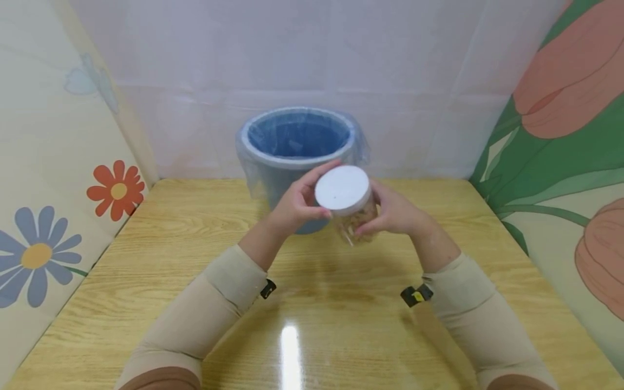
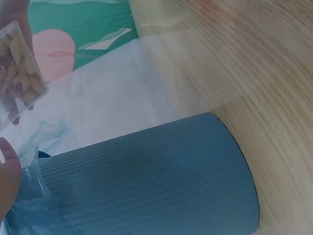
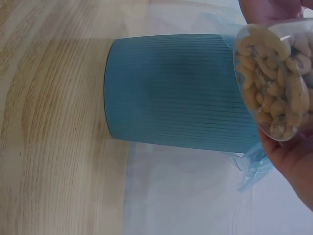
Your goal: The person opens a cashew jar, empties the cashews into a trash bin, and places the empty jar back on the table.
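Observation:
A clear jar of cashews, tilted, is held up in front of the bin by both hands. Its round white lid faces the head camera. My left hand grips the lid from the left, thumb at the near edge and fingers at the far edge. Around the jar's clear body curls my right hand, thumb across the near side. Through the jar's bottom the cashews show in the right wrist view. The left wrist view catches only the jar's lower part and bits of both hands.
A blue ribbed bin stands on the wooden table just behind the hands. A thin clear bag lines it and hangs over its rim. White sheeting covers the back; flower-painted panels flank the table.

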### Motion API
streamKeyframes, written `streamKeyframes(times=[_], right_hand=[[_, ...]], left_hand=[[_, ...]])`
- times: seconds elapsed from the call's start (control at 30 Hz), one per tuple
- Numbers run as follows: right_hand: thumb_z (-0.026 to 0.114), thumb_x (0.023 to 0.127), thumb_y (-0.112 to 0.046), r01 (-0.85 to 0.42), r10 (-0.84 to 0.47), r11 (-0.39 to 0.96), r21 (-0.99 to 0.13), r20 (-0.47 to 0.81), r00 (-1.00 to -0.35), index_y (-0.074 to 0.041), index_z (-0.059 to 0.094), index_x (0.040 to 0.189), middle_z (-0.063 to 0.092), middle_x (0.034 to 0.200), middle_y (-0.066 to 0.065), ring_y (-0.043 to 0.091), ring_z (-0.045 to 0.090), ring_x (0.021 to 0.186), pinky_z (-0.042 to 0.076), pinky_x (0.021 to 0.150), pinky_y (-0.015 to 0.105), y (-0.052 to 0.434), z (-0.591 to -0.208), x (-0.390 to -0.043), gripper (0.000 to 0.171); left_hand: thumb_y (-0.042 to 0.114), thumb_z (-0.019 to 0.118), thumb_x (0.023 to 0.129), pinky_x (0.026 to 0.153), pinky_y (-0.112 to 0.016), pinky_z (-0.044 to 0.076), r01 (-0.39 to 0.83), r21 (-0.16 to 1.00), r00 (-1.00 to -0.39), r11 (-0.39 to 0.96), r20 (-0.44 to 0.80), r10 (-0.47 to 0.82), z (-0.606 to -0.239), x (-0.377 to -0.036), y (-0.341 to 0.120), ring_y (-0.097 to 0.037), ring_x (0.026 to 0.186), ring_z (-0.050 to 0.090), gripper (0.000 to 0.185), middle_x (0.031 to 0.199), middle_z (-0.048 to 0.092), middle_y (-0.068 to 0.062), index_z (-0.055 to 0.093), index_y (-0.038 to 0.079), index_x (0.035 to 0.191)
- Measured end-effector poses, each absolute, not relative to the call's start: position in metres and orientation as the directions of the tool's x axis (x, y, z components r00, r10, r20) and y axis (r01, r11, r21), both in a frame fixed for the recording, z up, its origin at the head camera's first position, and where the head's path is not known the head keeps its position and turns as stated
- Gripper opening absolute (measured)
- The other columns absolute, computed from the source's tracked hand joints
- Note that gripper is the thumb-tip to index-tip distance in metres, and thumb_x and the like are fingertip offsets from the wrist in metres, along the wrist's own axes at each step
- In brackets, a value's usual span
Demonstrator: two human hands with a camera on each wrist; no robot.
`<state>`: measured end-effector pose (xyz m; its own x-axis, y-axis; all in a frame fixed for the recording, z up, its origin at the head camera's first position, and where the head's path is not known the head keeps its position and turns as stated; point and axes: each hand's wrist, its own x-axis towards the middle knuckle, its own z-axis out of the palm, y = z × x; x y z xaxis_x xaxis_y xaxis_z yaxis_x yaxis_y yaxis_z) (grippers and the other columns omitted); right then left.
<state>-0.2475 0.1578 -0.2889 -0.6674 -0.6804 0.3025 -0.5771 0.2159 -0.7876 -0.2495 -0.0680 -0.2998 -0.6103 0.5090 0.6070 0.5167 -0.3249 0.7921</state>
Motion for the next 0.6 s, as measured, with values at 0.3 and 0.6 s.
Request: streamKeyframes(times=[0.3, 0.6], right_hand=[[0.083, 0.060, 0.001, -0.559, -0.609, 0.296, -0.774, 0.298, -0.735, -0.003, 0.026, 0.140, 0.039, 0.135, 0.017, 0.032, 0.038, 0.123, 0.031, 0.104, 0.049, 0.151, -0.281, -0.234, 0.099], [0.082, 0.060, 0.003, -0.540, -0.560, 0.336, -0.772, 0.297, -0.773, -0.001, 0.026, 0.140, 0.041, 0.133, 0.019, 0.033, 0.039, 0.121, 0.032, 0.103, 0.049, 0.144, -0.271, -0.224, 0.097]], left_hand=[[0.050, 0.077, 0.061, 0.103, -0.038, 0.036, 0.572, 0.795, -0.668, -0.199, 0.593, 0.449, -0.302, -0.246, -0.066, -0.025, 0.120, 0.045, 0.105, 0.137, 0.040, -0.019, 0.030, -0.001, 0.140], [0.051, 0.075, 0.059, 0.100, -0.036, 0.039, 0.559, 0.821, -0.729, -0.116, 0.553, 0.404, -0.298, -0.240, -0.066, -0.030, 0.117, 0.048, 0.105, 0.137, 0.041, -0.018, 0.032, 0.001, 0.140]])
